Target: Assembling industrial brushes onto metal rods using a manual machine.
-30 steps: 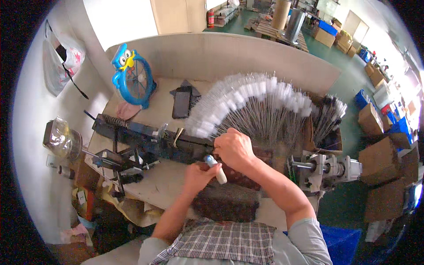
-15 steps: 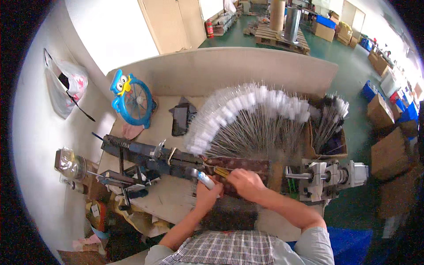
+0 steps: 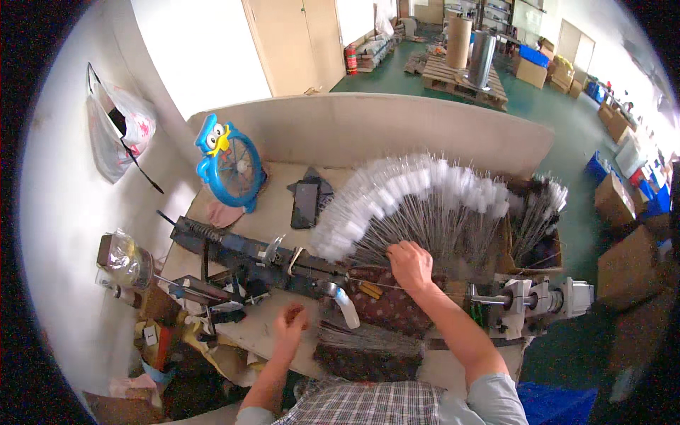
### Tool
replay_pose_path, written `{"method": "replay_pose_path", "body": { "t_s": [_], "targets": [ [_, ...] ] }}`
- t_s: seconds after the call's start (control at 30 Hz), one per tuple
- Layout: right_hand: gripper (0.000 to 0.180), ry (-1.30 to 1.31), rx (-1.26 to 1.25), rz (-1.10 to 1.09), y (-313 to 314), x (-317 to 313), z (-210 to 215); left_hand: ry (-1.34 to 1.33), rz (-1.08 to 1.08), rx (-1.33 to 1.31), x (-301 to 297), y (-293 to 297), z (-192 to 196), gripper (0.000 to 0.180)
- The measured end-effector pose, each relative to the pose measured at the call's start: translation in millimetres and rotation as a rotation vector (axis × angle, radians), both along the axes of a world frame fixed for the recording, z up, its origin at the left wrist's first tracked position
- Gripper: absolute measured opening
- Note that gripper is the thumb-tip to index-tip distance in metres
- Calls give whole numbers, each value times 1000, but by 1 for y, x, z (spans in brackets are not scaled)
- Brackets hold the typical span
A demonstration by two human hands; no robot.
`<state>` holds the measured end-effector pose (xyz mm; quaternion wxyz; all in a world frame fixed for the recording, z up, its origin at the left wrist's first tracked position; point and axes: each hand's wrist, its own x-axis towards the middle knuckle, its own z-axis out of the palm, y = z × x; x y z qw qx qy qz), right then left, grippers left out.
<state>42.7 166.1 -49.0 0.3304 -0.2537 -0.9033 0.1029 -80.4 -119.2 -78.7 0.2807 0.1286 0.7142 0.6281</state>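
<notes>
My right hand (image 3: 411, 264) is over the near edge of a wide fan of white-tipped wire brushes (image 3: 425, 185). Its fingers are bent together at the thin metal stems; whether they pinch one is hidden. Lower left, my left hand (image 3: 290, 324) is in the air above the table's front, fingers curled, contents not visible. Between the hands, a white-and-blue handle (image 3: 347, 309) sticks out from a long dark bench fixture (image 3: 244, 256). A yellow-handled tool (image 3: 370, 289) lies on a dark red patterned cloth (image 3: 397, 309). Loose thin wires (image 3: 368, 338) rest nearest my body.
A motor-like machine with a shaft (image 3: 528, 296) stands at the right. Behind it is a box of dark-bristled brushes (image 3: 535, 212). A phone (image 3: 304, 205) and a blue cartoon fan (image 3: 234, 173) are at the back left. A raised panel (image 3: 397, 117) borders the table's far side.
Both hands have left the handle and yellow tool, where they were close together. My right hand has moved to the brush stems, my left hand to the left. The view has shifted slightly.
</notes>
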Motion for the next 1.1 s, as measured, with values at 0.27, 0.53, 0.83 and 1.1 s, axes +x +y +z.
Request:
{"method": "replay_pose_path", "body": {
  "t_s": [0.27, 0.53, 0.83, 1.1],
  "targets": [
    [14, -371, -144, -138, 0, -16, 5, -71, 63, -11, -19, -37, -5, 21],
    [18, -181, -81, -89, 0, -3, 11, -228, 205, 140, -48, -58, -13, 27],
    [26, -321, -217, -97, 19, -24, 4, -547, 292, 433, -64, -51, 6, 26],
    [22, -39, -269, 116, 9, 1, 6, -645, 361, 529, -72, -55, -4, 22]
  ]
}}
